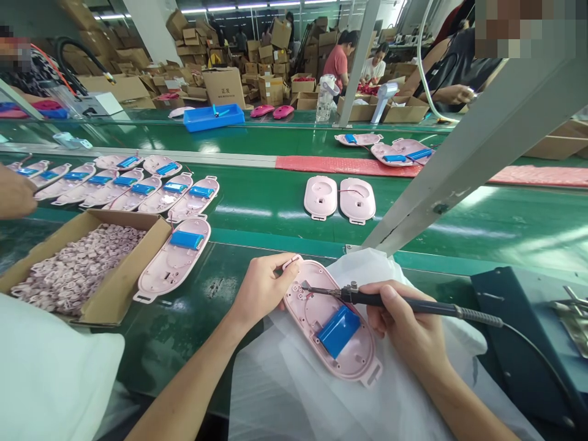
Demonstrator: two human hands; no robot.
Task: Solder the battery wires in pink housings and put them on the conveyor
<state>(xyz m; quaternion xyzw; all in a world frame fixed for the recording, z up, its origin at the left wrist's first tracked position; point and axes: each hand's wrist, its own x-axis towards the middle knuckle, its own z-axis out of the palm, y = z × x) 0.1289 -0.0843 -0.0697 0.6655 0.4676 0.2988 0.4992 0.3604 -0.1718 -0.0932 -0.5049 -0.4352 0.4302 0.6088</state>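
Observation:
My left hand (261,285) is closed on the upper end of a pink plastic housing (316,318), which lies tilted over white sheeting (266,386). A blue battery pack (339,331) sits inside the shell. In my right hand (408,324) is a soldering iron (376,298), its tip pointing left and resting at or just over small parts near the housing's upper end. Whether the tip touches cannot be made out. To the left lies another pink housing (169,269) with a blue pack, against a cardboard box of small pale plastic pieces (87,263).
Several pink housings (156,190) with blue packs line the green conveyor (257,202) at left. Two pink shells (320,197) lie ahead. A grey metal post (441,153) slants across the right, above a dark soldering station (519,331). A co-worker's hand (16,193) shows at far left.

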